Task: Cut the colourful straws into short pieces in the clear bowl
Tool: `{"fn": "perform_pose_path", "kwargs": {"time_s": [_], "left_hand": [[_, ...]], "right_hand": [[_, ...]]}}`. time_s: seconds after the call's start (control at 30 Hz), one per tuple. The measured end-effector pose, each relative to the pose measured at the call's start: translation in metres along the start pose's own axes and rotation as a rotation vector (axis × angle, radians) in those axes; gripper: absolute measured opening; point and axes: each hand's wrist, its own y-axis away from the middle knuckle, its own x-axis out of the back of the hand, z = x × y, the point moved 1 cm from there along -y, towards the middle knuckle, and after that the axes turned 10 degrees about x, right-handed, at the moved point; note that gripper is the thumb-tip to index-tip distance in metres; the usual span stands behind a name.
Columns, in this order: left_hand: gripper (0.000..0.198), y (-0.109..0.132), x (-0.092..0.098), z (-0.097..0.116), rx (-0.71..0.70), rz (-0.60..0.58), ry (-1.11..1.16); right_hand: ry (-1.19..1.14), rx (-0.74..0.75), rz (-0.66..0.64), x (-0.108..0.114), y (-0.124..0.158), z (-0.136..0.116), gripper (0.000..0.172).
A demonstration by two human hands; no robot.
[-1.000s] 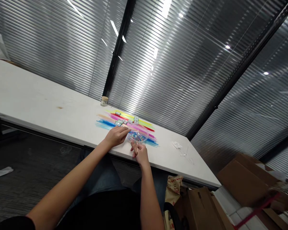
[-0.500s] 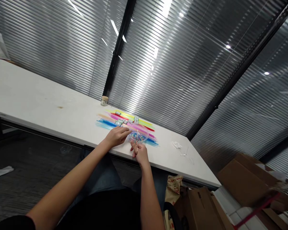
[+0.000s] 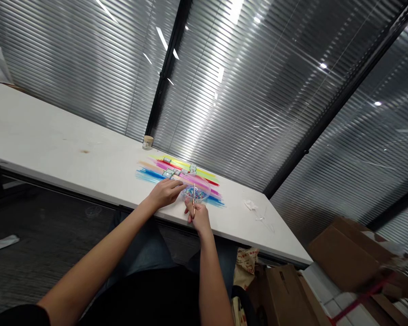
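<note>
My right hand (image 3: pixel 200 215) is closed around the handles of a pair of scissors (image 3: pixel 194 199), whose blades point away from me over a clear round bowl (image 3: pixel 210 192). Small multicoloured bits (image 3: pixel 196 194) lie in the bottom of the bowl. At the bowl's left rim is my left hand (image 3: pixel 168 192), its fingers pressed together near the blades; what they pinch is too small to make out. Behind and around the bowl, long thin coloured strips (image 3: pixel 159 168) in yellow, red, pink, orange and blue lie in bundles, with several small labelled packets (image 3: pixel 170 173) on top.
A small jar with a wooden lid (image 3: pixel 148 142) stands at the back edge of the white table (image 3: pixel 71 131). Crumpled white tissue (image 3: pixel 250 205) and clear plastic lie to the right. Cardboard boxes (image 3: pixel 343 253) and a paper bag (image 3: pixel 245 267) fill the floor on the right.
</note>
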Motion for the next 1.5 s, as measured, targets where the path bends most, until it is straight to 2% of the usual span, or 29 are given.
{"fn": "perform_pose_path", "kwargs": {"time_s": [0.2,0.4,0.67,1.5], "left_hand": [[0.029,-0.0007,0.001,0.0001,0.022,0.034,-0.018],[0.023,-0.0019,0.0001,0.0014,0.042,0.051,0.032],[0.016,-0.0007,-0.0027,0.0004,0.055,0.017,0.104],[0.023,-0.0036,0.0026,0.0028,0.002,0.015,0.085]], "right_hand": [[0.0,-0.004,0.007,0.0001,-0.001,0.0025,0.051],[-0.096,-0.04,0.074,-0.0008,-0.0012,0.0047,0.052],[-0.038,-0.011,0.0,-0.0005,-0.0006,0.0025,0.052],[-0.013,-0.012,-0.012,0.0004,0.0016,-0.0035,0.051]]}}
